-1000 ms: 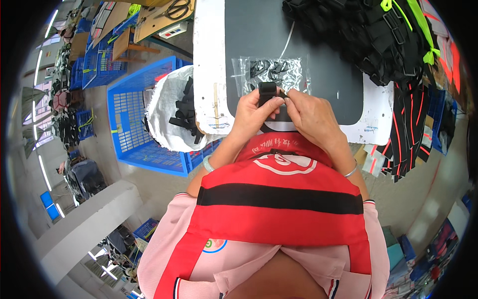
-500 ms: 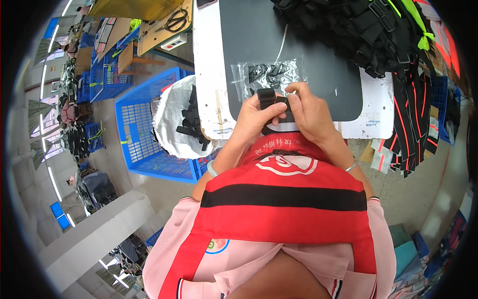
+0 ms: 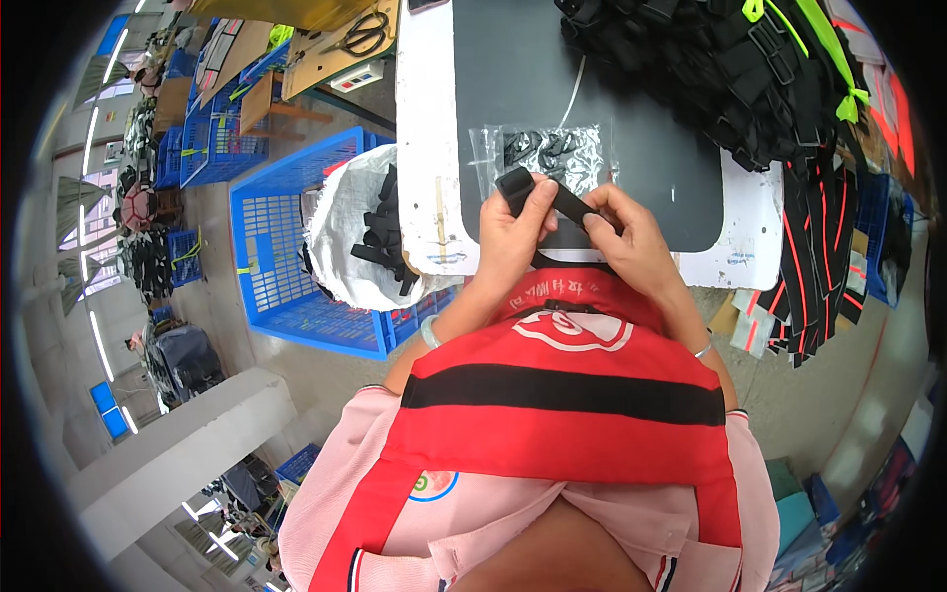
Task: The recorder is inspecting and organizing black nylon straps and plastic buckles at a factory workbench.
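Between my hands runs a black webbing strap [image 3: 571, 205], folded into a loop at its left end. My left hand [image 3: 511, 229] is closed on the looped end, with the thumb pressed on top. The right hand [image 3: 633, 239] pinches the strap's other part between thumb and fingers. Just beyond them lies a clear plastic bag [image 3: 593, 150] with small black pieces inside. It rests on a black mat [image 3: 651, 148] on the white table [image 3: 424, 128]. Part of the strap is hidden under my fingers and close to the apron.
A heap of black straps with buckles [image 3: 720, 84] covers the table's far right. Black-and-orange strips [image 3: 814, 257] hang off the right edge. To the left stands a blue crate [image 3: 271, 286] with a white sack [image 3: 340, 232] of black pieces. Scissors [image 3: 365, 35] lie on a wooden table.
The strap has turned and now stretches slantwise between both hands. My right fingers have closed on it and moved slightly right and down. The view has shifted a little.
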The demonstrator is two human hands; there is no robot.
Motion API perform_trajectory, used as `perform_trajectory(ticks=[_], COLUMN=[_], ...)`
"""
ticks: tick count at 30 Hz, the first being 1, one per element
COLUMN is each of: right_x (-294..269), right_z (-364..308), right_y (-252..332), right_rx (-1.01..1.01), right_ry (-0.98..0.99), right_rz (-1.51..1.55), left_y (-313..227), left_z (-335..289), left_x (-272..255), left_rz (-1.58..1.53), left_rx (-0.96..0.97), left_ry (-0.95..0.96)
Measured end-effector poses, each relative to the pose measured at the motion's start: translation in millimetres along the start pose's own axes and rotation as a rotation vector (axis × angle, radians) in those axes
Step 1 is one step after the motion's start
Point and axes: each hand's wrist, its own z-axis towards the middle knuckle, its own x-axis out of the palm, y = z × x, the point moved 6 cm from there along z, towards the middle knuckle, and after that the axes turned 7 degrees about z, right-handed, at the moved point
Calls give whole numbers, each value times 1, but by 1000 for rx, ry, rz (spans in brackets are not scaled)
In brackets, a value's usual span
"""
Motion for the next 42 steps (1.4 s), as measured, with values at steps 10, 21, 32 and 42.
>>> perform_trajectory(ticks=[10, 21, 32, 42], right_x=[28, 16, -141, -19], right_z=[-1, 1, -14, 0], right_y=[0, 14, 11, 37], right_rx=[362, 206, -257, 140], right_ry=[196, 89, -12, -2], right_rz=[731, 765, 1381, -70], left_y=[-15, -34, -31, -47], left_z=[-6, -4, -3, -9], left_x=[11, 4, -9, 5], left_rz=[61, 601, 488, 831], left_rx=[219, 604, 506, 647], left_ry=[126, 196, 229, 242])
